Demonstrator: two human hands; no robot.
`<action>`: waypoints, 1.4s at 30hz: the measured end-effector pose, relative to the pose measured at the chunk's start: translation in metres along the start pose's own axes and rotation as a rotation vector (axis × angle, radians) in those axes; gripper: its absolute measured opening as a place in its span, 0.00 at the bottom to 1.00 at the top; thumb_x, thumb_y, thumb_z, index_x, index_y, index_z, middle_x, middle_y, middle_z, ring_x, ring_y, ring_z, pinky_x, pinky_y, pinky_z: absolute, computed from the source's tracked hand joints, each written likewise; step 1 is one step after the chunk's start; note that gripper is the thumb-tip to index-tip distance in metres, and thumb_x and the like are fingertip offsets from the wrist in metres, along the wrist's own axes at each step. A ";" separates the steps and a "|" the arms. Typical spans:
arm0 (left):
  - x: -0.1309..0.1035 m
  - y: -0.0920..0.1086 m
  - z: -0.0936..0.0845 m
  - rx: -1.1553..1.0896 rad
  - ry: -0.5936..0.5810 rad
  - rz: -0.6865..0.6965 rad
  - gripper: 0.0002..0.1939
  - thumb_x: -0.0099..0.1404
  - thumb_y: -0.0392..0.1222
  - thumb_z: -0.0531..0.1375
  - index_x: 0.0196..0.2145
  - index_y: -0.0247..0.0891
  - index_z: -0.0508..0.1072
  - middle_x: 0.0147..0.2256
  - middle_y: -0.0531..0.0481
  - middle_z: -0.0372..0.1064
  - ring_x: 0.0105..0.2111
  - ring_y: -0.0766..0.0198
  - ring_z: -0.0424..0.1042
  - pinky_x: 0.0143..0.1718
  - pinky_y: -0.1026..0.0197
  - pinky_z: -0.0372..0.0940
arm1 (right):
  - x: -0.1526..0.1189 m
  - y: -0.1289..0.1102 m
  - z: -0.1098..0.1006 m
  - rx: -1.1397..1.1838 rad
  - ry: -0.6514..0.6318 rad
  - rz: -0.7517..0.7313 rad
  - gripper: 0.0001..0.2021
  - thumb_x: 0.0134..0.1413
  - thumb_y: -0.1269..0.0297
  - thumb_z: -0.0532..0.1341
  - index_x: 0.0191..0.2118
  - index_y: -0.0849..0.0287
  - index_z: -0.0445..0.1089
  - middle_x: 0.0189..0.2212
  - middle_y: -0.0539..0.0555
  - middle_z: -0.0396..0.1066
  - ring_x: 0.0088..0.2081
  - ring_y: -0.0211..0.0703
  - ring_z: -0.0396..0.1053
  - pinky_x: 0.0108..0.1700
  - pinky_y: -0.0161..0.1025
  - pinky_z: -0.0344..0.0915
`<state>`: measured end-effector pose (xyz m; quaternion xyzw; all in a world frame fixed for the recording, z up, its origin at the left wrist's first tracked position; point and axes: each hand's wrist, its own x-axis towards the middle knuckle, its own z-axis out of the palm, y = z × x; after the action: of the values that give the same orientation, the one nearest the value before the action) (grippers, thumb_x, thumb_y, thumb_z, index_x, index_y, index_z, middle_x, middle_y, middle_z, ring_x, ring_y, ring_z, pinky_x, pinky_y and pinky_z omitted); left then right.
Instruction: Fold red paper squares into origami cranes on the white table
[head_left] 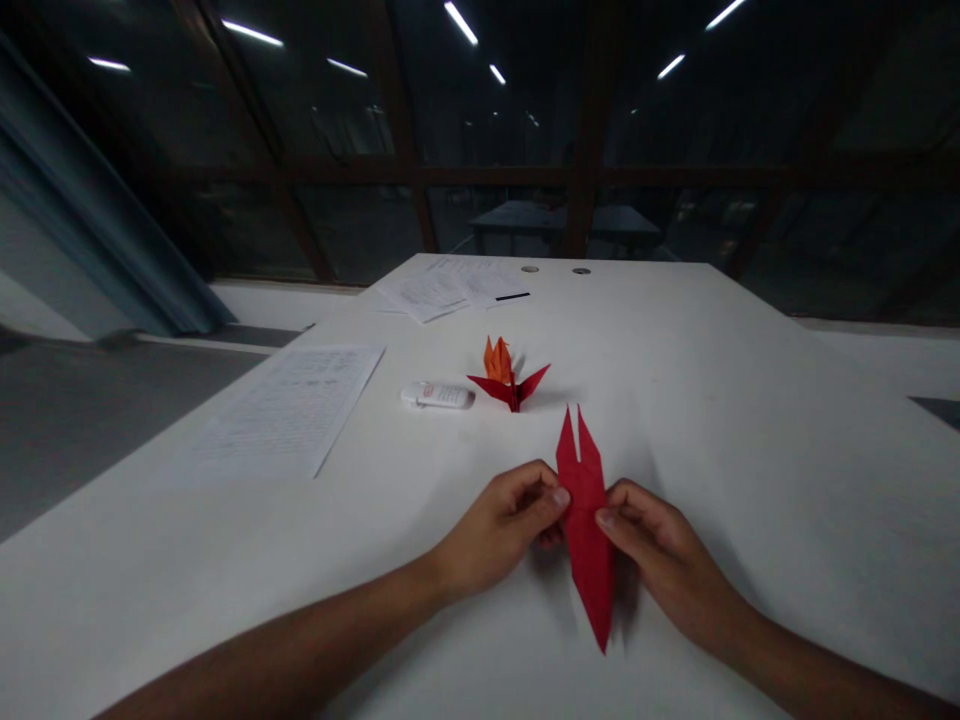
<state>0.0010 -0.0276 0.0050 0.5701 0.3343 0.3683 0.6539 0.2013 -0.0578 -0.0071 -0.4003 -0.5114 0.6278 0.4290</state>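
A folded piece of red paper (589, 535) is held above the white table, with two narrow points at its far end and one point at its near end. My left hand (510, 525) pinches its left edge, thumb on top. On the right edge, the thumb and bent fingers of my right hand (660, 550) grip the same paper. Beyond the hands stands a red folded paper crane (514, 390) with spread wings. An orange folded paper piece (497, 358) is just behind the crane.
A white oblong object (437, 395) lies left of the crane. One printed sheet (300, 400) lies on the table (720, 420) at the left, and more papers (442, 285) with a dark strip (513, 296) lie farther back. Two round discs sit near the far edge.
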 end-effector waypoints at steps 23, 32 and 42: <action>-0.004 0.002 -0.001 -0.085 -0.033 0.057 0.18 0.64 0.52 0.67 0.35 0.35 0.67 0.31 0.52 0.66 0.30 0.68 0.64 0.33 0.64 0.59 | -0.004 -0.002 -0.001 -0.238 -0.076 -0.006 0.18 0.66 0.50 0.58 0.28 0.56 0.62 0.25 0.47 0.58 0.29 0.39 0.56 0.30 0.37 0.55; -0.003 0.002 0.001 -0.063 0.024 0.027 0.14 0.66 0.48 0.65 0.33 0.35 0.68 0.28 0.54 0.66 0.26 0.70 0.63 0.30 0.65 0.60 | -0.006 -0.007 0.002 -0.238 -0.023 0.014 0.21 0.63 0.47 0.60 0.26 0.55 0.60 0.23 0.46 0.58 0.27 0.38 0.55 0.29 0.36 0.54; -0.003 0.001 0.001 -0.099 0.043 -0.019 0.15 0.67 0.49 0.64 0.33 0.35 0.68 0.27 0.54 0.67 0.26 0.70 0.64 0.30 0.65 0.60 | -0.006 -0.002 -0.001 -0.253 -0.050 0.022 0.19 0.66 0.50 0.58 0.28 0.55 0.60 0.25 0.46 0.57 0.28 0.38 0.55 0.31 0.37 0.54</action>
<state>0.0005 -0.0310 0.0065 0.5258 0.3349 0.3903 0.6776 0.2044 -0.0626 -0.0055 -0.4410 -0.5929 0.5726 0.3552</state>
